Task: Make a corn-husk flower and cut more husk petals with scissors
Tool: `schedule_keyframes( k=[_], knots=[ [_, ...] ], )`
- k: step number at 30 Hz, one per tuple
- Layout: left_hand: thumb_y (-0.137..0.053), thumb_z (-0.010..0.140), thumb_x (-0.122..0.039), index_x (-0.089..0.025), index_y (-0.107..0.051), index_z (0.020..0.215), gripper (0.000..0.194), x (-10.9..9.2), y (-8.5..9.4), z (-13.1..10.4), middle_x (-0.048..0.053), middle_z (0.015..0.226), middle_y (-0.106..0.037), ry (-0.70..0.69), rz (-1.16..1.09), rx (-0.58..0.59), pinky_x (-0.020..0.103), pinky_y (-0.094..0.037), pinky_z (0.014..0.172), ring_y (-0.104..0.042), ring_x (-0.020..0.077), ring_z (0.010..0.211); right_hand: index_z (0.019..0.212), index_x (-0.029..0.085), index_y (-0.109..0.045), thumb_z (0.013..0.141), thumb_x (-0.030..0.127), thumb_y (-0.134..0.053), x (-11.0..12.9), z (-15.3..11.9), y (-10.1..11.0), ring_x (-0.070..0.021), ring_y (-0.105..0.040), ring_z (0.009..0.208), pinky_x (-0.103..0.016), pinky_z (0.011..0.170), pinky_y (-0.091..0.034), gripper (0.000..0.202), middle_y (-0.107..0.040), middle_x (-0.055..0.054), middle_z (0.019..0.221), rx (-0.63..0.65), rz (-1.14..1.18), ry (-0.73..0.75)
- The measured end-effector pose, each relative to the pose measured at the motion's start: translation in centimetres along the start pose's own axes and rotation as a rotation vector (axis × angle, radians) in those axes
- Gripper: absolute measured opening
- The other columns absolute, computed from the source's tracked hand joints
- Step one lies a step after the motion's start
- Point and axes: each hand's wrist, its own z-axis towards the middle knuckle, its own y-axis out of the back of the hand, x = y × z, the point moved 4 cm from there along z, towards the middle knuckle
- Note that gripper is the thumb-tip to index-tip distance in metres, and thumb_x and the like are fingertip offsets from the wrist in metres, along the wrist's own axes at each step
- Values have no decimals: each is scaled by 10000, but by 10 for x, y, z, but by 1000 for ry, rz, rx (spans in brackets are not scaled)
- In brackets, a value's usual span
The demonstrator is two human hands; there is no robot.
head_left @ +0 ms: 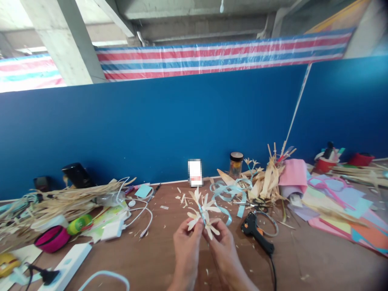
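Between my two hands is a handmade flower spray with pale, straw-coloured petals, held above the brown table. My left hand pinches it from the left, thumb near its middle. From the right, my right hand has its fingers closed around the lower part, where a thin stem shows. Light blue ribbon runs through the middle of the spray. A longer loose curl of blue ribbon lies just beyond. Right of my hands rests a black glue gun with its cord.
Dried husks, a lidded jar and coloured paper lie to the right. At left are straw strips, a white cable, a magenta round item and a power strip. A blue partition stands behind.
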Motion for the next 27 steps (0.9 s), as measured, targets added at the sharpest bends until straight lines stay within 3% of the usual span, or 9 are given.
schedule_keyframes(
  k=[7,13,16,18,21,27],
  knots=[
    [-625,665,-349,-143,-634,759,227,0,-4,-2,52,759,-635,-49,121,98,296,-442,730,-589,190,756,766,159,-560,734,357,-584,2,1,4,-144,-520,627,-251,629,-403,202,-598,-12,675,-37,-119,37],
    [-691,570,-360,-189,-642,745,250,-18,8,-1,79,956,-523,-419,543,-165,412,-336,896,-481,265,978,781,157,-569,722,365,-597,6,-1,6,-155,-546,636,-244,613,-420,217,-627,-28,714,-82,-209,68],
    [-677,601,-329,-201,-606,855,293,-24,5,-1,87,1097,-496,-511,529,-124,404,-302,939,-429,259,1079,781,148,-580,706,387,-607,9,-1,7,-162,-553,630,-244,602,-430,252,-632,-36,706,-111,-235,70],
    [-668,619,-312,-207,-602,861,273,-24,3,0,79,1049,-546,-520,491,-40,396,-305,938,-440,248,1072,785,145,-582,702,391,-610,10,-1,6,-167,-560,638,-245,602,-436,261,-634,-38,702,-117,-230,72],
    [-667,618,-308,-202,-609,707,150,-24,1,2,67,863,-603,-489,471,32,385,-348,882,-493,247,974,799,148,-580,705,375,-612,11,-1,5,-173,-569,657,-247,613,-444,248,-634,-41,715,-103,-209,76],
    [-673,605,-313,-196,-621,647,135,-24,2,5,59,774,-604,-433,444,55,344,-396,791,-533,223,842,792,153,-590,728,343,-596,10,-2,7,-170,-565,675,-256,636,-451,200,-629,-44,742,-93,-221,103]
  ],
)
